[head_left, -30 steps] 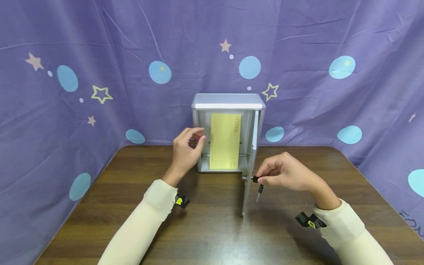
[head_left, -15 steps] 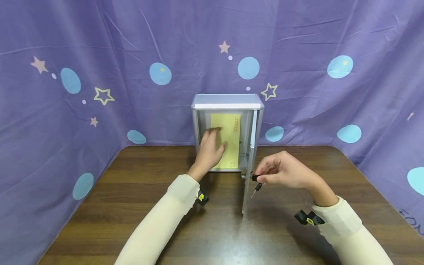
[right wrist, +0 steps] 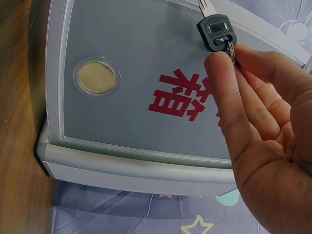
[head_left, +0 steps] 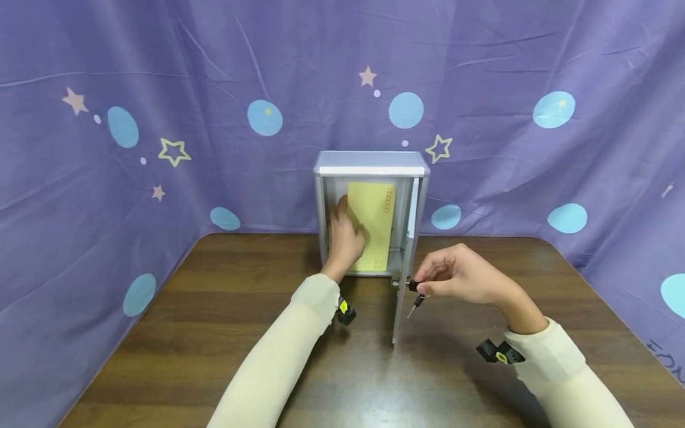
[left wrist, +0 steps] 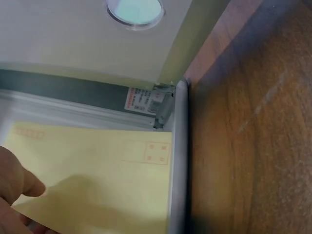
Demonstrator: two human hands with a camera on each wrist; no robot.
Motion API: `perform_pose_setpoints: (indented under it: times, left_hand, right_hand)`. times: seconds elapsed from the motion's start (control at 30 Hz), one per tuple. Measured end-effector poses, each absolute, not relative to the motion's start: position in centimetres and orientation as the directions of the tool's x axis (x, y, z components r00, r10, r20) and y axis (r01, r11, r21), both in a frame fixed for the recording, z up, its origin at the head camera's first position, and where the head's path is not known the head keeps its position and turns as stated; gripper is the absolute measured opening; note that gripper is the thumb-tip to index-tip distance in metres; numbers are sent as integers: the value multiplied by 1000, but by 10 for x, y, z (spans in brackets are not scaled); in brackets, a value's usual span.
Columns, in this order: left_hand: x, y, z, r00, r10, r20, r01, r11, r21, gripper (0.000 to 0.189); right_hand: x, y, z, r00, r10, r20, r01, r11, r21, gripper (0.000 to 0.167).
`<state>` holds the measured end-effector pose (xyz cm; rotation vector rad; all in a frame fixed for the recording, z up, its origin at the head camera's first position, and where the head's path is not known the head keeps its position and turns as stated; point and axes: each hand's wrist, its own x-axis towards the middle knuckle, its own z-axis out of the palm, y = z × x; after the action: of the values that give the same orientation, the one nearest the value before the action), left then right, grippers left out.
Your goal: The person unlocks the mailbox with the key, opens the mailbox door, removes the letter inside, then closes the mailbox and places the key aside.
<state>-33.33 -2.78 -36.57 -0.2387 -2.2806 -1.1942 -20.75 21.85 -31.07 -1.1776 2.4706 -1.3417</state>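
A silver metal mailbox [head_left: 371,161] stands at the back of the table with its door [head_left: 405,297] swung out toward me. Inside it a yellow envelope [head_left: 369,238] leans upright, slightly tilted. My left hand [head_left: 346,241] reaches inside and grips the envelope's left edge; in the left wrist view the thumb [left wrist: 33,184] lies over its front and fingertips show behind the edge. On the door's outer side, my right hand [head_left: 462,276] pinches a black-headed key [head_left: 412,286] at the lock. A second key [right wrist: 217,31] hangs from the same ring.
Brown wood-grain table [head_left: 241,309] lies under the mailbox. Behind and on both sides hangs a purple curtain [head_left: 321,71] with stars and blue dots. Red characters [right wrist: 178,95] and a round window [right wrist: 96,77] mark the door's front. A white label [left wrist: 142,101] is inside.
My left hand has moved right into the mailbox, from beside its opening to the envelope's left edge. The envelope has shifted slightly right and tilted. My right hand stays at the key.
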Motion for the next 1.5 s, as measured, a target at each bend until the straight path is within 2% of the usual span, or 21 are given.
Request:
perform_pose_setpoints:
  times: [0.47,0.87,1.2,1.5]
  left_hand:
    - [-324,-23,-369,-669,-76,740,575,578,579,61]
    - [-310,-24,-366,-559,-23,829,691,539,481,56]
    - [-304,-24,-353,-403,-1,915,817,449,361,50]
    - [-293,-30,-342,-359,43,932,855,416,310,50]
  right_hand:
    - [-206,221,-310,-697,-668,259,-583,319,-747,15]
    - [-208,222,-310,-683,-676,277,-608,315,-729,17]
    - [-206,221,-309,-677,-683,273,-599,295,-745,13]
    - [-206,221,-309,-674,-687,271,-597,291,-748,12]
